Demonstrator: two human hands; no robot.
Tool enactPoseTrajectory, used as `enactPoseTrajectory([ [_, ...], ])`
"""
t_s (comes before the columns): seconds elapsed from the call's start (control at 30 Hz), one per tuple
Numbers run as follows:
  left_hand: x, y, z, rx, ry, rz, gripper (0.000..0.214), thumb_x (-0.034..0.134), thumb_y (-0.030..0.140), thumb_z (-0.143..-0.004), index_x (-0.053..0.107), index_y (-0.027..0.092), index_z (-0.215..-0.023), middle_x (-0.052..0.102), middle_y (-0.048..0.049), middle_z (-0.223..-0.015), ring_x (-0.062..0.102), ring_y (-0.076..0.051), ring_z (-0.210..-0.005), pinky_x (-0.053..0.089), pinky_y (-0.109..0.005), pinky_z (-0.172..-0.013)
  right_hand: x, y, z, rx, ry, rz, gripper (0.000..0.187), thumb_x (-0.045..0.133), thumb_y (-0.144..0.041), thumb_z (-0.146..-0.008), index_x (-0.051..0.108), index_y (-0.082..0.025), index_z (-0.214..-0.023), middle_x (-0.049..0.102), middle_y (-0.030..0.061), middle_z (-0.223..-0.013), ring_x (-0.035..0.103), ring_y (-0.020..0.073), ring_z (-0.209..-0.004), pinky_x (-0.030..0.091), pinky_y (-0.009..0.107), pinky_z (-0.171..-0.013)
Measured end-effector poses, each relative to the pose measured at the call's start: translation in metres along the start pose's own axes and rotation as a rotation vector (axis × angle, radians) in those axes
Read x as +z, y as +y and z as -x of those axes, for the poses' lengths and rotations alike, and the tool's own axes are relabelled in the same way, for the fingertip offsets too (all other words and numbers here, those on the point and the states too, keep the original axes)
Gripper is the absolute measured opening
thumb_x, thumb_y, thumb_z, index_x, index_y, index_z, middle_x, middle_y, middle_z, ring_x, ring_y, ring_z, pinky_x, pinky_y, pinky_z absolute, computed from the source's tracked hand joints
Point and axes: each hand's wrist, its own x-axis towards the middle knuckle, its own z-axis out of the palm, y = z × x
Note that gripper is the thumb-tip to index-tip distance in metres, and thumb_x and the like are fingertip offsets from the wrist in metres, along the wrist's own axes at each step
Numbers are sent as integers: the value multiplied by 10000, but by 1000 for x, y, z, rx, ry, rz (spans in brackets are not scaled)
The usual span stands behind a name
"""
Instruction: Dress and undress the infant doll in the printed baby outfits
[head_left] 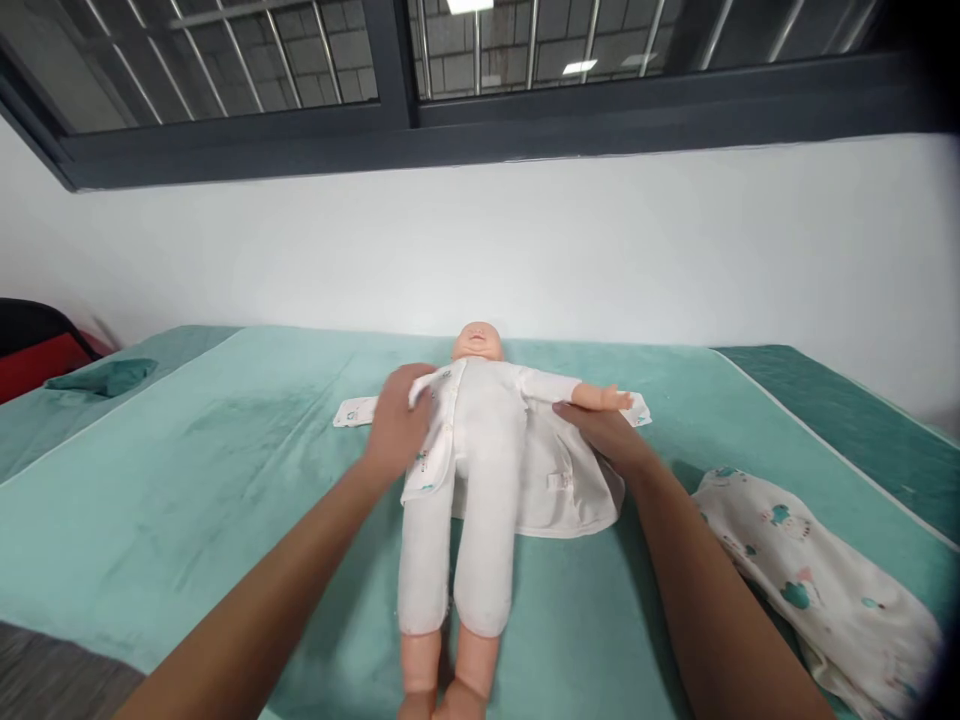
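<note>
A baby doll (491,420) lies on its back, its head toward the wall and its bare feet toward me. Its torso and upper limbs are white cloth. A white printed baby shirt (559,490) is spread open beneath it, with one front panel folded over the doll's side at left. My left hand (401,420) is closed on that panel by the doll's chest, the fingers curled over the fabric. Under the doll's outstretched arm at right, my right hand (604,430) grips the shirt near its armhole; its fingertips are partly hidden. Both sleeve ends stick out sideways.
A green sheet (225,470) covers the bed. Printed baby pants (810,570) lie crumpled at the right. A dark green cloth (105,377) and a red and black item (41,350) are at far left. Behind stands a white wall (337,260) under a barred window.
</note>
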Motion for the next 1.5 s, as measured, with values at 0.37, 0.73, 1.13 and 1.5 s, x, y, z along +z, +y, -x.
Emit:
enactPoseTrajectory([
  [0.37, 93, 104, -69, 491, -702, -462, 372, 538, 305, -905, 506, 165, -1248, 625, -130, -1238, 581, -284, -1134, 462, -430, -911, 0, -11, -10, -32, 54, -274, 329, 713, -344, -753, 702, -219, -1058, 726, 35, -1030, 658, 239, -981, 501, 376, -934],
  [0.73, 83, 110, -73, 518, -651, -692, 309, 576, 200, -852, 592, 201, -1161, 628, -134, -1125, 542, -296, -1075, 403, -463, -882, -27, -32, -4, -20, 227, -464, 527, 651, -546, -826, 567, -262, -1263, 548, -33, -762, 557, 148, -644, 480, 276, -615],
  [1.13, 137, 119, -62, 265, -586, -826, 406, 652, 237, -821, 640, 151, -1218, 635, -216, -1192, 488, -377, -1138, 310, -599, -990, 2, -43, 26, 97, 185, -574, 519, 656, -519, -840, 568, -304, -1305, 667, 16, -1008, 683, 229, -904, 579, 387, -844],
  [1.5, 94, 85, -79, 363, -658, 89, 222, 434, 142, -798, 586, 223, -938, 671, -11, -934, 594, -181, -818, 447, -322, -707, 34, -56, 45, -42, -328, -456, 721, 784, -306, -739, 492, -362, -1396, 571, 19, -1397, 556, 291, -1263, 508, 433, -994],
])
